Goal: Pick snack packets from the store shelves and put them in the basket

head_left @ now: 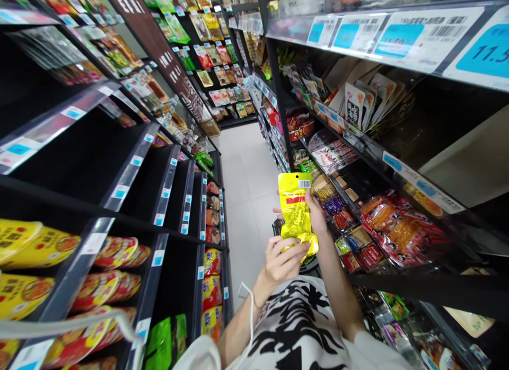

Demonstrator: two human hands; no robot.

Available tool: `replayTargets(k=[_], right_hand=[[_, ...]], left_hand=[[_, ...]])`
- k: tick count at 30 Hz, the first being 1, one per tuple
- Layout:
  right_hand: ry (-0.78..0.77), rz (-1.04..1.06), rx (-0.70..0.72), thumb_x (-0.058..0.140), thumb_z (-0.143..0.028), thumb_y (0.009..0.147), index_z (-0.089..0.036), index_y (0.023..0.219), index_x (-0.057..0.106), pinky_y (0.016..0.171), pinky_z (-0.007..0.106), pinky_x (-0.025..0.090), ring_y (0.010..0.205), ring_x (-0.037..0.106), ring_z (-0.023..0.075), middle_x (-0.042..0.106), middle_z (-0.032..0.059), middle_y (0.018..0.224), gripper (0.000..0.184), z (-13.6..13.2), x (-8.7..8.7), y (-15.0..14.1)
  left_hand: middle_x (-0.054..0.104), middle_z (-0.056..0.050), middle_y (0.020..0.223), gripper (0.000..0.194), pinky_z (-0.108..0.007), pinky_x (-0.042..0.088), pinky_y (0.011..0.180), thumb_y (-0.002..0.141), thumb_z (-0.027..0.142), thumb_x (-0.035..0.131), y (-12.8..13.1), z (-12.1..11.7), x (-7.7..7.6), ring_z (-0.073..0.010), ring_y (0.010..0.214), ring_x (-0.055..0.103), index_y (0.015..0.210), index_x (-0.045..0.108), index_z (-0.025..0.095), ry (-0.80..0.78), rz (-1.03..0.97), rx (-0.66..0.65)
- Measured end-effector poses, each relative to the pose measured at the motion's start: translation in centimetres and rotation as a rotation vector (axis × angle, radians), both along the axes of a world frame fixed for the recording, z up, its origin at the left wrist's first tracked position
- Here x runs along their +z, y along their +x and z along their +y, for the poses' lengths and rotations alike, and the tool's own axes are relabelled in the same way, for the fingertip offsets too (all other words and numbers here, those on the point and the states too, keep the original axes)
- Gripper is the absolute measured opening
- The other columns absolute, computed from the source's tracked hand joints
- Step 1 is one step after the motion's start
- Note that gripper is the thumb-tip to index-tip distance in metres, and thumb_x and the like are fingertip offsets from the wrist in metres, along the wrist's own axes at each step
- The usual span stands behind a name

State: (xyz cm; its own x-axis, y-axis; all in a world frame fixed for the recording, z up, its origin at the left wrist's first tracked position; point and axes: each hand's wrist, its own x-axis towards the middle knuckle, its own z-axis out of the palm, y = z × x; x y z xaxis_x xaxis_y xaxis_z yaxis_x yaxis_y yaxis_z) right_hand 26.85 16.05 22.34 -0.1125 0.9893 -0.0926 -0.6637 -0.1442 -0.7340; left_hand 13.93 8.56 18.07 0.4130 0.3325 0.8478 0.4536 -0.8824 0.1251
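Observation:
A shiny yellow snack packet (295, 211) is held upright in front of my chest, with its barcode and hanging hole at the top. My left hand (283, 257) closes on its lower end, fingers lying across the crinkled front. From the right side and behind, my right hand (317, 215) grips the same packet; some of its fingertips show past the left edge. The bottom of the packet is partly covered by my left fingers. Its small print is too blurred to read.
Black shelves (135, 211) with price tags line the left, holding red and yellow noodle packs (105, 288). Close on my right, a shelf rack carries bagged snacks (401, 227) and small packets. A grey tiled aisle (242, 174) runs ahead to a wall of hanging packets (218, 57).

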Motion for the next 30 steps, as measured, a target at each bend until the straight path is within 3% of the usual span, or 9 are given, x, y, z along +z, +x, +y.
replayTargets(k=[3, 6, 8, 11, 14, 19, 24, 30], right_hand=[[0.023, -0.031, 0.002, 0.067, -0.073, 0.076, -0.022, 0.113, 0.068, 0.073, 0.039, 0.061, 0.098, 0.073, 0.0312, 0.077, 0.0084, 0.102, 0.063, 0.1, -0.5, 0.3], [0.05, -0.069, -0.005, 0.066, -0.072, 0.077, -0.022, 0.113, 0.067, 0.081, 0.039, 0.061, 0.102, 0.071, 0.0292, 0.076, 0.0069, 0.103, 0.062, -0.1, -0.9, 0.4], [0.072, -0.09, -0.001, 0.066, -0.072, 0.077, -0.023, 0.112, 0.067, 0.083, 0.038, 0.06, 0.104, 0.071, 0.028, 0.076, 0.0053, 0.102, 0.06, -0.3, -1.1, 0.2], [0.118, -0.098, 0.048, 0.067, -0.071, 0.077, -0.022, 0.107, 0.068, 0.083, 0.036, 0.06, 0.105, 0.07, 0.0271, 0.076, 0.0044, 0.101, 0.057, -0.6, -1.3, -0.4], [0.192, -0.129, 0.128, 0.067, -0.066, 0.081, -0.022, 0.104, 0.069, 0.082, 0.033, 0.059, 0.104, 0.07, 0.0258, 0.076, 0.0042, 0.1, 0.05, -0.7, -1.3, -1.0], [0.28, -0.135, 0.196, 0.07, -0.055, 0.084, -0.021, 0.103, 0.071, 0.081, 0.032, 0.059, 0.099, 0.071, 0.0242, 0.076, 0.0042, 0.101, 0.039, -0.4, -0.9, -1.6], [0.294, -0.188, 0.225, 0.076, -0.047, 0.08, -0.02, 0.102, 0.072, 0.084, 0.035, 0.06, 0.094, 0.073, 0.0234, 0.077, 0.0052, 0.099, 0.035, -0.4, -0.3, -1.6], [0.345, -0.315, 0.341, 0.087, -0.034, 0.067, -0.018, 0.106, 0.07, 0.088, 0.039, 0.06, 0.093, 0.074, 0.0242, 0.078, 0.0066, 0.098, 0.046, -0.4, -0.2, -0.9]], left_hand=[[0.08, -0.005, 0.092, 0.035, -0.04, 0.053, 0.075, 0.087, 0.007, 0.05, 0.2, -0.1, 0.5, -0.0234, 0.089, 0.071, 0.108, 0.073, 0.024, -0.017, -0.144, -0.016], [0.076, -0.009, 0.104, 0.028, -0.042, 0.055, 0.083, 0.09, 0.012, 0.052, -0.1, 0.2, 1.1, -0.0235, 0.096, 0.068, 0.107, 0.072, 0.021, -0.147, -0.458, 0.136], [0.073, -0.009, 0.108, 0.024, -0.04, 0.055, 0.085, 0.091, 0.019, 0.059, -0.5, 0.6, 1.5, -0.0214, 0.094, 0.069, 0.112, 0.07, 0.021, -0.413, -0.67, 0.202], [0.075, -0.008, 0.101, 0.028, -0.031, 0.057, 0.078, 0.086, 0.03, 0.07, -1.0, 1.4, 1.8, -0.0189, 0.086, 0.071, 0.112, 0.069, 0.019, -0.894, -0.872, 0.108], [0.077, -0.007, 0.092, 0.027, -0.028, 0.056, 0.077, 0.079, 0.034, 0.078, -1.2, 1.6, 1.8, -0.0186, 0.083, 0.072, 0.1, 0.074, 0.018, -1.112, -0.971, -0.007], [0.079, -0.005, 0.088, 0.023, -0.026, 0.056, 0.08, 0.074, 0.029, 0.083, -1.3, 1.2, 1.9, -0.0178, 0.082, 0.072, 0.093, 0.078, 0.018, -1.074, -1.031, 0.015], [0.079, -0.006, 0.085, 0.024, -0.025, 0.056, 0.068, 0.076, 0.033, 0.08, -1.8, 1.1, 2.2, -0.0182, 0.074, 0.072, 0.094, 0.079, 0.016, -1.03, -1.053, 0.113], [0.079, -0.005, 0.083, 0.023, -0.025, 0.056, 0.068, 0.076, 0.031, 0.08, -2.6, 1.1, 2.3, -0.0174, 0.073, 0.071, 0.094, 0.081, 0.017, -0.98, -1.052, 0.176]])
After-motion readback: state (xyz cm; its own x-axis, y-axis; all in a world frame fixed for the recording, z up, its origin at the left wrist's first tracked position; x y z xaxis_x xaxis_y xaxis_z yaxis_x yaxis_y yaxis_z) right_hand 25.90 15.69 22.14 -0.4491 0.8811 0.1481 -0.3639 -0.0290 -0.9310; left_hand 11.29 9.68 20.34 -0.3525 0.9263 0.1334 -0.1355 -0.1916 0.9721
